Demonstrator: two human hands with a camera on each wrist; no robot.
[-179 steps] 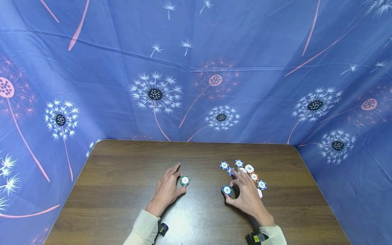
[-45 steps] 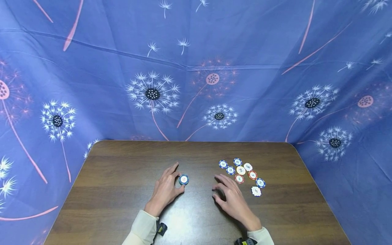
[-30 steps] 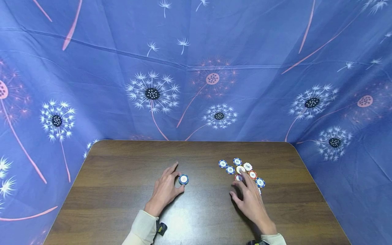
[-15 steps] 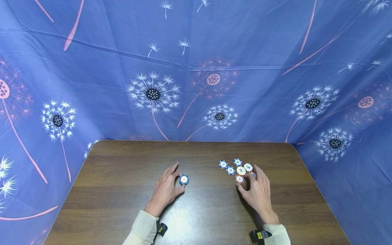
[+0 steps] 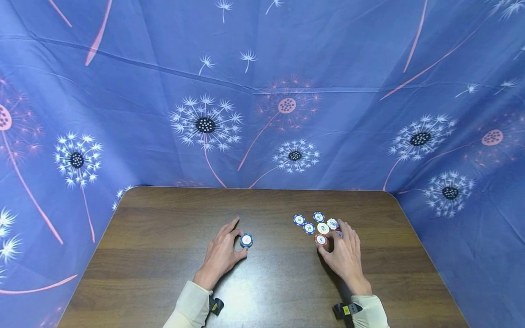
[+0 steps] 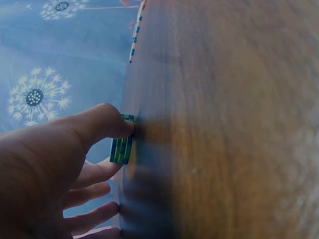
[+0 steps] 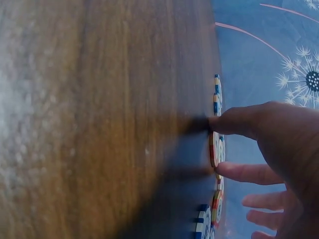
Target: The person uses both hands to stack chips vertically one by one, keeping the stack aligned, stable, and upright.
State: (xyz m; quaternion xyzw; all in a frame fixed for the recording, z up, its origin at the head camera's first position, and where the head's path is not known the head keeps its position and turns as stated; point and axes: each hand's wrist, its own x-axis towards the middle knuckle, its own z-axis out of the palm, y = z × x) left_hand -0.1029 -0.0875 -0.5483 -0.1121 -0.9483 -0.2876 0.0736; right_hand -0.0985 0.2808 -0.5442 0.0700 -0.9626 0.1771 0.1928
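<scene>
My left hand [image 5: 223,255] pinches a short stack of poker chips [image 5: 246,240] between thumb and index finger. A blue-rimmed chip tops it, and the left wrist view shows green and blue edges on the stack [image 6: 121,144]. Across the table, my right hand [image 5: 346,255] has its thumb and index finger on opposite edges of a red-rimmed poker chip [image 5: 321,239] marked 5. That red chip [image 7: 214,149] lies at table level in the right wrist view. Another red chip [image 5: 339,233] is mostly hidden under the right fingers.
Blue-rimmed chips [image 5: 299,220] marked 10, a pale chip [image 5: 323,228] marked 50 and a white chip [image 5: 332,223] lie flat beyond the right hand. Other chips [image 7: 203,221] appear low in the right wrist view. A blue dandelion-print cloth [image 5: 262,114] hangs behind the wooden table [image 5: 172,218].
The left stack's top was green six seconds ago and is now blue. My right hand, which held a blue chip then, came back without it and took hold of the red chip.
</scene>
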